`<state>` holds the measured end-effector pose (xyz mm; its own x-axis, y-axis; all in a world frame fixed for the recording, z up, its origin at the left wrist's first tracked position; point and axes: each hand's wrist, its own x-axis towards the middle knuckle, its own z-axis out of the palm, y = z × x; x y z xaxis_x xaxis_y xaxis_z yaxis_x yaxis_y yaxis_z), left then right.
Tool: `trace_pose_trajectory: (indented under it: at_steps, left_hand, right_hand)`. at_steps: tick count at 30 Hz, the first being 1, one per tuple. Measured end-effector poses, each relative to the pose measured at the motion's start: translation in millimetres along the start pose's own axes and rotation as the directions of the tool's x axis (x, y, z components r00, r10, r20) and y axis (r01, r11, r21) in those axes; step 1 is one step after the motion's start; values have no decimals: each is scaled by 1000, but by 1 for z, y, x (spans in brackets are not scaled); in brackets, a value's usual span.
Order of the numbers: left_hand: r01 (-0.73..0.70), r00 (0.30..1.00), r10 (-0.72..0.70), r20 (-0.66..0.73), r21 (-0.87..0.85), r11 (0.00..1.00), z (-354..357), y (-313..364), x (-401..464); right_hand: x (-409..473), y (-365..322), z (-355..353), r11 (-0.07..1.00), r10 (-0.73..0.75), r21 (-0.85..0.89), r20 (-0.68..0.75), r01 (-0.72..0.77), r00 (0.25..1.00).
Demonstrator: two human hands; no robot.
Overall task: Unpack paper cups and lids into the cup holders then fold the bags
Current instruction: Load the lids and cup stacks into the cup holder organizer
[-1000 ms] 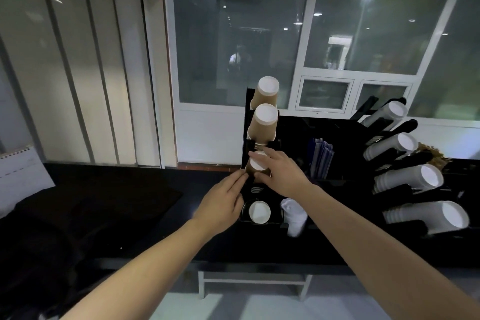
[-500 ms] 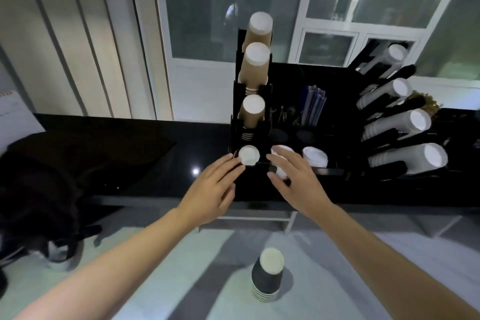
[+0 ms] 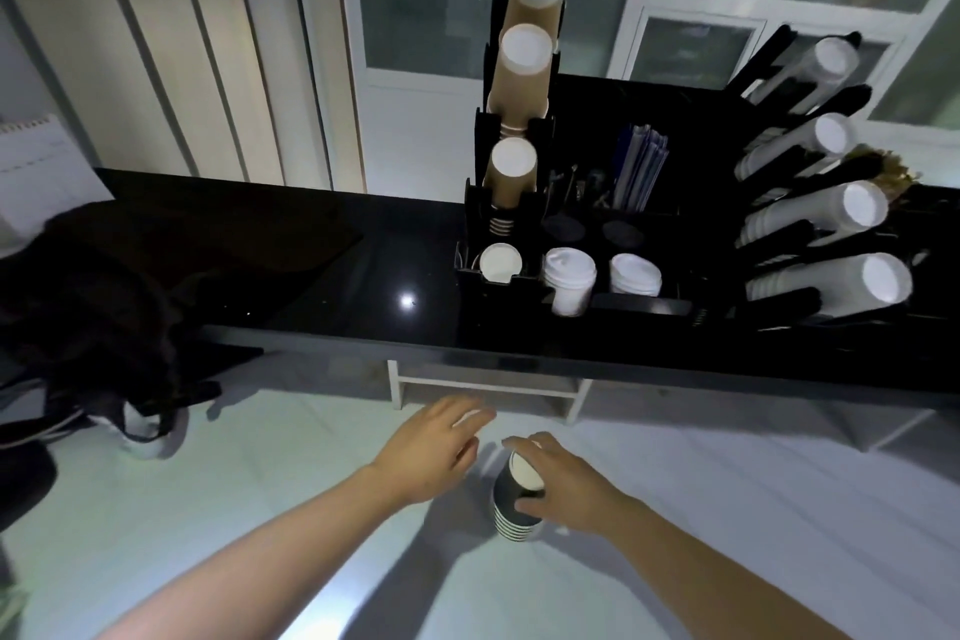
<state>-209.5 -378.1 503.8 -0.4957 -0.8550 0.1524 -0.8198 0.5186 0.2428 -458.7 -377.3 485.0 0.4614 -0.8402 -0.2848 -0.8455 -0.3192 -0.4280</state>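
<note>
Right hand [image 3: 563, 486] curls around a stack of dark paper cups [image 3: 514, 504] on the floor. Left hand [image 3: 434, 452], at its 9 o'clock, fingers extended, holds nothing.

- A glossy black worktop [image 3: 363, 286] is seen running across the view, with a bright light spot reflected on it.
- A black cup holder rack [image 3: 475, 224] is stood on the worktop, loaded with tilted brown cups [image 3: 511, 172].
- Just beside it, white lids [image 3: 569, 276] are stacked in a black organiser [image 3: 644, 304].
- At the right end, a second rack [image 3: 779, 244] is filled with slanted white cup stacks [image 3: 831, 286].
- A dark bag [image 3: 104, 276] is slumped over the worktop's left end.
- On the pale floor [image 3: 260, 457] below, a stack of dark cups [image 3: 514, 504] is stood upside down.
</note>
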Motion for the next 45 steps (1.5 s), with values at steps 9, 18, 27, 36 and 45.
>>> trace_pose_trajectory:
  at_steps: [9, 18, 27, 36, 45]
  left_hand:
    - [-25, 963, 17, -270, -28, 999, -41, 5, 15]
    - [4, 828, -60, -557, -102, 995, -143, -11, 47]
    - [-19, 814, -33, -580, -85, 996, -175, -18, 73]
    - [38, 911, -62, -408, -69, 997, -144, -26, 82]
    - [7, 924, -27, -382, -53, 999, -129, -34, 84]
  right_hand:
    - [-5, -25, -71, 995, -87, 22, -222, 94, 971]
    - [-24, -90, -211, 957, -225, 19, -582, 290, 782]
    - [-4, -111, -269, 962, -180, 3, -744, 273, 643]
    - [34, -106, -259, 969, -245, -185, -678, 162, 693]
    - [69, -124, -265, 922, -246, -385, -514, 35, 822]
